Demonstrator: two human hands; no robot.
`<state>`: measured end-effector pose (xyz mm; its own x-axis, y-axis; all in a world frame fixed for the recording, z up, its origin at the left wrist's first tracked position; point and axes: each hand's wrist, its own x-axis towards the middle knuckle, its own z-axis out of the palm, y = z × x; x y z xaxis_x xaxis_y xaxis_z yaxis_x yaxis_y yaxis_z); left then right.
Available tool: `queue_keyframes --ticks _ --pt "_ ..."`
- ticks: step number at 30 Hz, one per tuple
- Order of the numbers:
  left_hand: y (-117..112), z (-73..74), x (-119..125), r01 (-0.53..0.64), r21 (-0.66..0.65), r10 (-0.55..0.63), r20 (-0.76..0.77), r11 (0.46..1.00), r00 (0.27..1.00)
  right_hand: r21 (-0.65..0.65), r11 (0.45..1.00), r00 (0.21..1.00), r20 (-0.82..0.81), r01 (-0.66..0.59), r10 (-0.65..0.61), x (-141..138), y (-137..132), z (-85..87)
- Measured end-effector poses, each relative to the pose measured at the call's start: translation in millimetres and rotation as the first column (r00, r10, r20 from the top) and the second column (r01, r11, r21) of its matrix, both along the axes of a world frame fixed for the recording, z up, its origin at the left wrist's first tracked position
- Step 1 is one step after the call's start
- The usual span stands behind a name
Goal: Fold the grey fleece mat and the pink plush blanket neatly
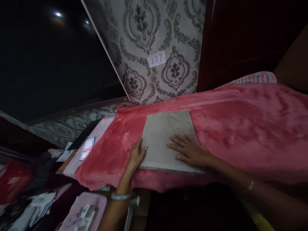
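Note:
A flat, roughly rectangular piece of grey cloth (166, 128) with a fuzzy near edge lies on a red plush blanket (226, 125). My left hand (137, 155) rests at the cloth's left edge, thumb apart from the fingers. On the right part of the cloth, my right hand (189, 150) lies flat, palm down with its fingers spread. Neither hand appears to grip anything.
Striped fabric (106, 123) shows under the blanket's left side. At lower left are a pink tray-like item (99, 202) and a red bag or box (16, 179). Behind stands patterned wallpaper (141, 32) with a paper label (157, 59) reading 277, beside a dark window-like pane (48, 57).

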<state>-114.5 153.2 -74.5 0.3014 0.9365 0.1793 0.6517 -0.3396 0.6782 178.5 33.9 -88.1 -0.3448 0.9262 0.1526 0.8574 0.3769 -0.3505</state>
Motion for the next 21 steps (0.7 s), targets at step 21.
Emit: queue_keyframes --ticks 21 --pt "-111 0.7 42 0.404 -0.572 0.475 0.819 0.714 0.321 -0.366 0.845 0.082 -0.9 0.39 -0.428 -2 -84 -15.2"
